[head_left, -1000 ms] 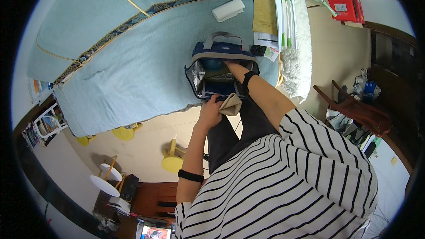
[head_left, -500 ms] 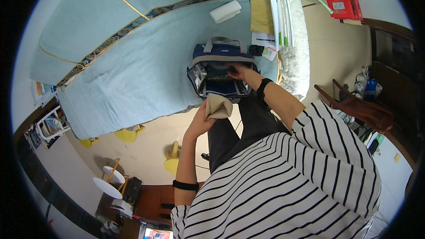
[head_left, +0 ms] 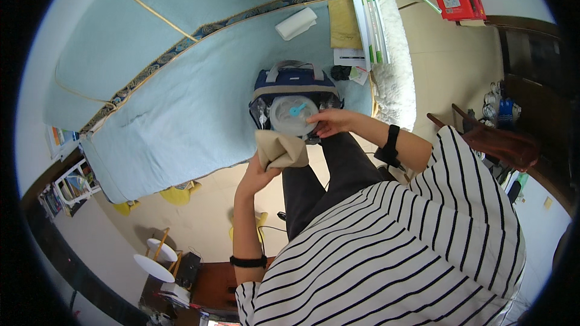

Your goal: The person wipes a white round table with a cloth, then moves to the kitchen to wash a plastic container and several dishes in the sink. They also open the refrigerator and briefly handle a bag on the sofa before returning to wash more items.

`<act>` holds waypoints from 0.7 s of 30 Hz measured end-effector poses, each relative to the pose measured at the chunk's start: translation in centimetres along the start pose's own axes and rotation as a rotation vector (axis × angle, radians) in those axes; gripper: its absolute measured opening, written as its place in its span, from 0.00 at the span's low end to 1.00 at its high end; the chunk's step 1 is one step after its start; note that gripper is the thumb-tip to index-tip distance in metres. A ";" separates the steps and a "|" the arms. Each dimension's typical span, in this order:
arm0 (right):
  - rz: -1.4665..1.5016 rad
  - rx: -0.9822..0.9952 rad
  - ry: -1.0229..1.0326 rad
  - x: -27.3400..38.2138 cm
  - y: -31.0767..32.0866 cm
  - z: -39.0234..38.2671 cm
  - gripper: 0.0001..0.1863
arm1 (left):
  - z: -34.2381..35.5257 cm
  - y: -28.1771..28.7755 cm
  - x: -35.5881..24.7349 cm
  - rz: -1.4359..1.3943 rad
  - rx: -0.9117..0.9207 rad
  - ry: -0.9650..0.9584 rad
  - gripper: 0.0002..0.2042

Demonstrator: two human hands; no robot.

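The right hand [head_left: 332, 124] holds a round, see-through tub [head_left: 289, 122] at the open blue bag [head_left: 295, 79] — the left hand [head_left: 256, 177] holds a folded tan cloth [head_left: 280, 150], nearer and left.

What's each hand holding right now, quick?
Left hand: closed on a folded beige item.
Right hand: closed on the edge of a round, clear-lidded container.

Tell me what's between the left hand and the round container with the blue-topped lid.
In the head view, the folded beige item, held by the left hand, lies between it and the round container.
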State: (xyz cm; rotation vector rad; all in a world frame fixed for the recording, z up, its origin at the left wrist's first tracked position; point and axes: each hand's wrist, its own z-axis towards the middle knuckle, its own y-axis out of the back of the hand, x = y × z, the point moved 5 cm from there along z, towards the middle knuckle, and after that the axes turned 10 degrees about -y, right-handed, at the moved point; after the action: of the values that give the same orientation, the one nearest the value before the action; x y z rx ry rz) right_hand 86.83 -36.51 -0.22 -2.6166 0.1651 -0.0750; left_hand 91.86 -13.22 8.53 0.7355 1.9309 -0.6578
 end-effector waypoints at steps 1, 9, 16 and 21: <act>-0.038 0.027 0.008 -0.1 -0.9 -0.5 0.28 | -0.5 -0.1 -0.7 0.035 -0.027 -0.054 0.17; -0.139 -0.050 0.421 4.1 -1.7 2.6 0.29 | -8.1 -1.1 -5.3 -0.133 -0.133 0.106 0.18; -1.196 -0.828 0.315 6.0 4.2 10.9 0.28 | -13.1 0.5 -5.2 -0.116 -0.689 0.271 0.18; -1.262 -0.892 0.347 5.5 5.5 12.6 0.29 | -15.9 0.6 -2.2 -0.139 -0.781 0.371 0.23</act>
State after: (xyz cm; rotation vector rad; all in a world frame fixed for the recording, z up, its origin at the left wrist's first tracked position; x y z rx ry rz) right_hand 92.81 -35.78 -13.73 -3.0058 -1.6801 -1.0795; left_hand 83.99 -2.20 17.10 0.2295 2.3477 0.1975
